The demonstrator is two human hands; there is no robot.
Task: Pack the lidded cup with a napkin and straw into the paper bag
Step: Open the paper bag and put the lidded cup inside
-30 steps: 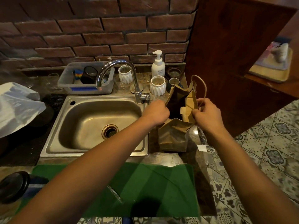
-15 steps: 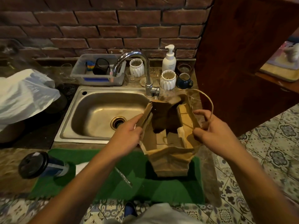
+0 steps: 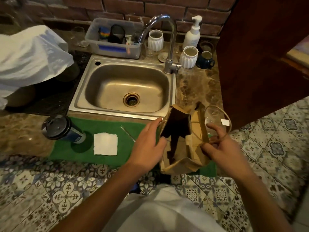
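Step in hand: the paper bag (image 3: 184,141) is being opened and stood up on the green mat (image 3: 103,158), at the near right corner of the table (image 3: 197,91). Nothing is packed yet, judging by the dark empty mouth.

The left hand (image 3: 147,146) is pinched on the bag's left rim, thumb outside, fingers curled over the edge. The right hand (image 3: 222,148) is closed loosely on the twine handle (image 3: 224,121) and right rim, which is pulled outward. The mouth is held spread between the two grips.

The lidded cup (image 3: 61,129) stands well to the left of the left grip, on the mat's far left end. The napkin (image 3: 105,144) lies flat between cup and left grip. The straw (image 3: 127,133) lies just beside the left grip, thin and clear, hard to make out.

Next move, as judged: one grip must be released, likely the left, and the cup fetched while the bag is kept open by the right.

Edges: the bag base sits at the table's front edge, close to overhanging; a tip toward the floor is a risk. The sink (image 3: 127,87) lies beyond the left grip. Open mat is available between napkin and bag.
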